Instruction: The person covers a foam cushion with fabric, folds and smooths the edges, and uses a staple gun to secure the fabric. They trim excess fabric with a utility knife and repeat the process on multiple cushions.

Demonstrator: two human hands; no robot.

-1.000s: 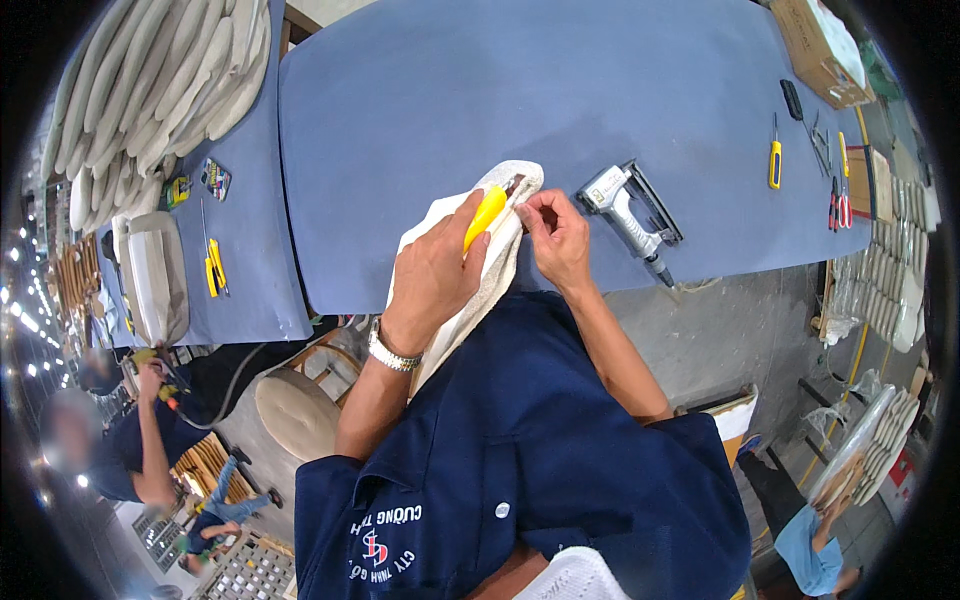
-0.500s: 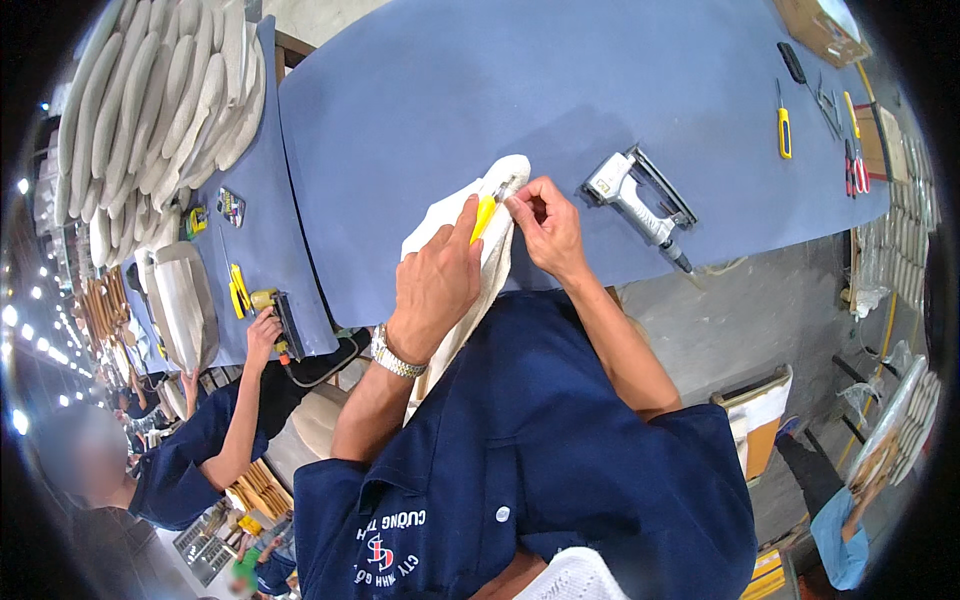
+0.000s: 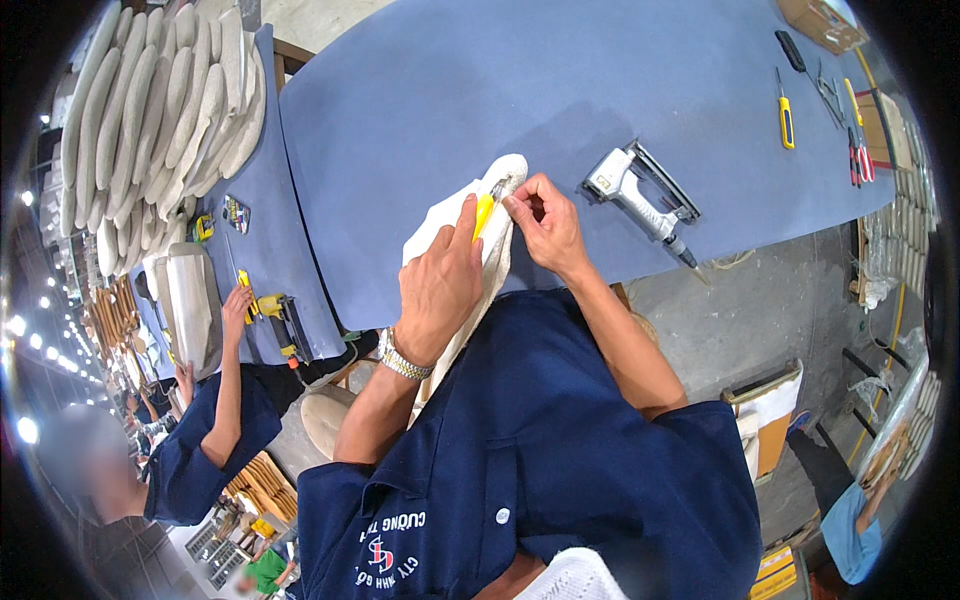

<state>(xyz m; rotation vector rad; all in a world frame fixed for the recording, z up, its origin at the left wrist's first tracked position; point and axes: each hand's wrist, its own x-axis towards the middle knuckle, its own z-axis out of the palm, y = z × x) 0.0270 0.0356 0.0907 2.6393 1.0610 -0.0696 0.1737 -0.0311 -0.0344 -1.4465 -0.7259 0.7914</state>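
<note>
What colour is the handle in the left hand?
The handle is yellow, seen best in the head view.

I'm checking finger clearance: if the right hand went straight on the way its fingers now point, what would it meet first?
Probably the pale padded piece, whose edge the right hand seems to touch; the yellow-handled tool looks just beyond, though depth is unclear.

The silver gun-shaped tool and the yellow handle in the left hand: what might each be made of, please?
Silver gun-shaped tool: probably satin metal, from its grey sheen. Yellow handle: likely smooth plastic, from its even, bright colour.
</note>
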